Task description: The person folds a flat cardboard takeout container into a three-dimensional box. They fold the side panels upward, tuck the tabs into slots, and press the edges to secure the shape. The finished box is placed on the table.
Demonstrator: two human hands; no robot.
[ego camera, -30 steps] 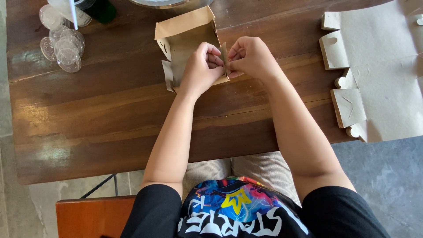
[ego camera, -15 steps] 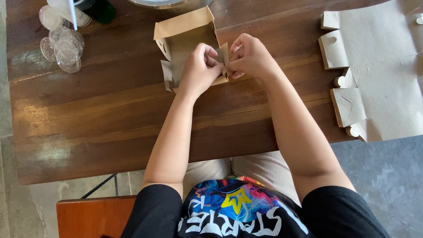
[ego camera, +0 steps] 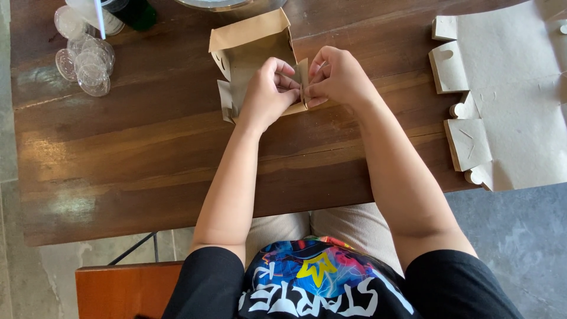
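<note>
A brown cardboard box (ego camera: 251,50), partly folded, lies on the dark wooden table (ego camera: 136,153) in front of me. My left hand (ego camera: 269,94) rests on the box's near side and pinches a side flap. My right hand (ego camera: 336,77) pinches the same flap at the box's right corner. The fingertips of both hands meet at that flap. The back wall of the box stands upright, and a small tab sticks out at its left side.
A stack of flat unfolded box blanks (ego camera: 508,100) lies at the table's right end. Several clear plastic lids (ego camera: 85,59) and a dark green bottle (ego camera: 136,12) sit at the far left. An orange-brown chair (ego camera: 124,292) is at the lower left.
Both hands keep pinching the right corner flap; the fingers shifted slightly and the box turned very little.
</note>
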